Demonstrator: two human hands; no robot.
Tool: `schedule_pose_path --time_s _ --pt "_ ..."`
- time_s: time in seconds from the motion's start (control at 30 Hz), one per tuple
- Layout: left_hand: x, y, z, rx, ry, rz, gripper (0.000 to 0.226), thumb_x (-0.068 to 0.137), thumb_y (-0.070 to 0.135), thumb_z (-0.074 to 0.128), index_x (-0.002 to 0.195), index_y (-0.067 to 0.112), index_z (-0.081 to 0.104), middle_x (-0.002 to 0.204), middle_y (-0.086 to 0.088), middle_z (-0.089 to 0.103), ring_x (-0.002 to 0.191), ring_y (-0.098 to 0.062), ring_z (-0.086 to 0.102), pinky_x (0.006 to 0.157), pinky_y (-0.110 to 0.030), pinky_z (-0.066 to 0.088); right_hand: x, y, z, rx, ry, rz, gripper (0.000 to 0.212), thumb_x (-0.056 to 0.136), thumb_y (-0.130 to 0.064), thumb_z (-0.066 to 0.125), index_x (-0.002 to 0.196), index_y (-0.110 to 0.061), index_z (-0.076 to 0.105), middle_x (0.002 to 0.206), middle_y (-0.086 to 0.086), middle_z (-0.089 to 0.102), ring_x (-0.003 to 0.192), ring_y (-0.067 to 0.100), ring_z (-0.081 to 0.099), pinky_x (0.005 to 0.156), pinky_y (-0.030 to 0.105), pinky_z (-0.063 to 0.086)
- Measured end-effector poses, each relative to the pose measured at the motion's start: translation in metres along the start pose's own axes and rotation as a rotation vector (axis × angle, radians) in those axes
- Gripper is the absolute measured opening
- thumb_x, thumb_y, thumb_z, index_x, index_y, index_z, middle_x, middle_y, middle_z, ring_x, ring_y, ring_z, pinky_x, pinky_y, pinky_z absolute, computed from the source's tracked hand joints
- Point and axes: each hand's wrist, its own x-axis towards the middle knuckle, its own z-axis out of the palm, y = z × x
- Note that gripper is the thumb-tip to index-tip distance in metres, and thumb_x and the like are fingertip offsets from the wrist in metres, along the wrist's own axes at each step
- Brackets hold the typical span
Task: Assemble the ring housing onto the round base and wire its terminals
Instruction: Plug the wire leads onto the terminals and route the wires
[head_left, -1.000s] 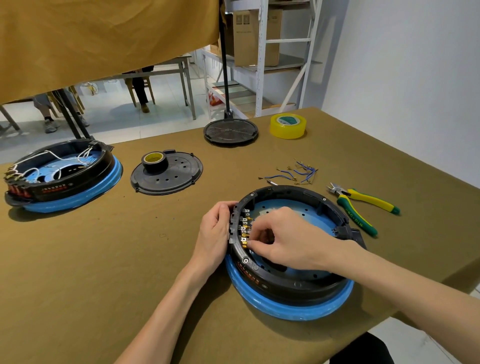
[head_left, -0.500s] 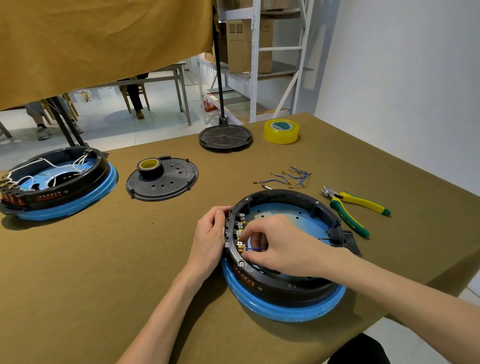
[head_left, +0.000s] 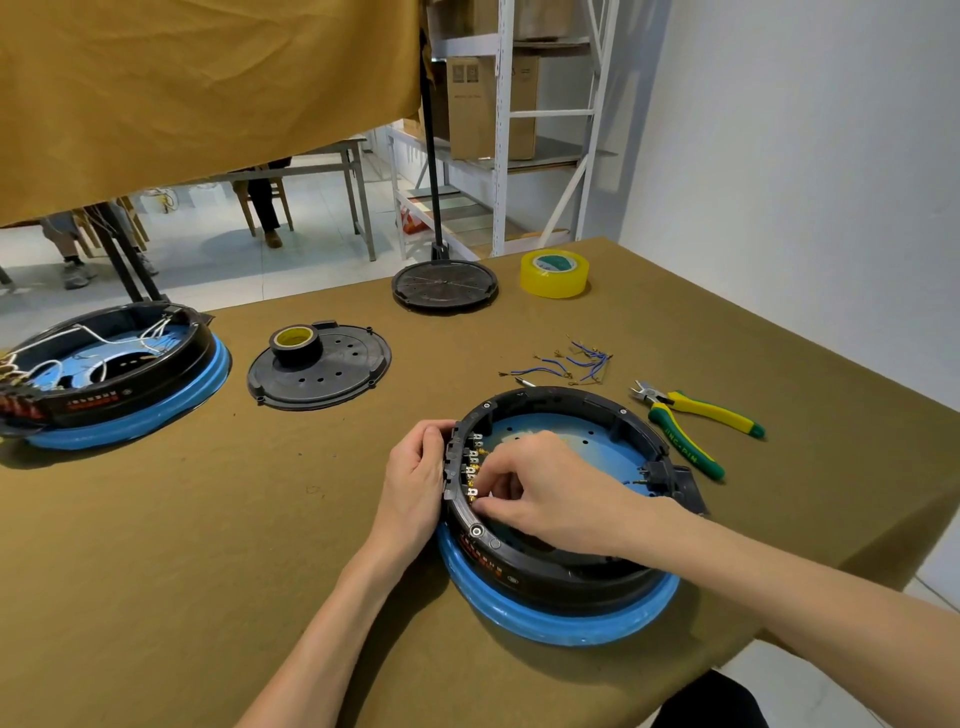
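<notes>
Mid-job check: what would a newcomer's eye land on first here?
Front and centre, the black ring housing sits on its blue round base; the left hand steadies its outer rim while the right hand works at the terminals inside. A second, wired unit sits far left, green-yellow pliers to the right.

A black ring housing (head_left: 561, 564) sits on a blue round base (head_left: 561, 621), with blue wires (head_left: 563, 364), green and yellow pliers (head_left: 696, 423), yellow tape (head_left: 554, 274) and an olive-brown bench (head_left: 182, 545).
</notes>
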Motion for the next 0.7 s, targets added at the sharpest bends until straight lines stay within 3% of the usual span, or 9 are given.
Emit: schedule_pose_path --time_s 0.13,0.23,0.3,0.4,0.5,0.57,0.7 --pt "0.002 0.000 -0.001 -0.019 0.001 -0.007 0.034 0.111 0.021 0.040 0.105 0.021 0.073 0.095 0.006 0.076 0.090 -0.006 0.070 0.075 -0.016 0.052 0.004 0.004 -0.019 0.061 0.050 0.056 0.019 0.089 -0.040 0.075 0.095 -0.022 0.077 0.076 -0.009 0.070 0.070 0.006 0.065 0.062 0.022 0.052" --pt "0.004 -0.001 -0.001 -0.029 0.015 -0.028 0.031 0.110 0.020 0.042 0.107 0.021 0.074 0.098 0.006 0.076 0.093 -0.008 0.070 0.076 -0.018 0.052 0.031 0.033 -0.045 0.181 0.280 0.137 0.013 0.092 -0.029 0.072 0.086 -0.020 0.079 0.070 -0.015 0.070 0.065 -0.005 0.062 0.065 0.013 0.046" --pt "0.004 -0.002 -0.002 -0.016 0.024 -0.028 0.031 0.110 0.019 0.043 0.106 0.023 0.073 0.096 0.009 0.076 0.092 -0.006 0.070 0.074 -0.015 0.051 0.056 0.064 -0.060 0.115 0.388 0.293 0.013 0.095 -0.020 0.067 0.092 -0.016 0.079 0.081 -0.009 0.073 0.074 -0.001 0.064 0.076 0.025 0.050" --pt "0.004 -0.002 -0.001 -0.007 0.018 -0.032 0.031 0.110 0.018 0.043 0.104 0.024 0.073 0.094 0.014 0.075 0.090 -0.005 0.070 0.071 -0.013 0.051 0.087 0.110 -0.068 -0.027 0.261 0.484 0.018 0.095 -0.013 0.063 0.108 -0.013 0.076 0.116 0.007 0.072 0.109 0.022 0.066 0.096 0.036 0.052" --pt "0.005 -0.002 -0.001 -0.009 0.022 -0.030 0.031 0.109 0.016 0.043 0.103 0.024 0.073 0.093 0.013 0.076 0.087 -0.005 0.070 0.069 -0.013 0.051 0.110 0.133 -0.064 -0.204 0.048 0.465 0.031 0.094 -0.011 0.064 0.123 -0.015 0.071 0.136 0.009 0.064 0.123 0.027 0.061 0.105 0.039 0.050" --pt "0.005 -0.002 -0.001 -0.011 0.026 -0.026 0.032 0.109 0.014 0.044 0.101 0.025 0.073 0.091 0.015 0.075 0.085 -0.002 0.069 0.068 -0.012 0.050 0.121 0.139 -0.060 -0.362 -0.021 0.435 0.032 0.095 -0.011 0.062 0.125 -0.016 0.071 0.138 0.011 0.062 0.122 0.031 0.061 0.103 0.044 0.052" --pt "0.006 -0.001 -0.001 -0.003 0.023 -0.016 0.032 0.108 0.013 0.044 0.099 0.026 0.072 0.089 0.018 0.074 0.083 0.002 0.068 0.067 -0.009 0.048 0.130 0.144 -0.057 -0.490 0.016 0.426 0.015 0.095 -0.013 0.065 0.105 -0.014 0.076 0.119 0.013 0.069 0.104 0.034 0.066 0.087 0.042 0.057"
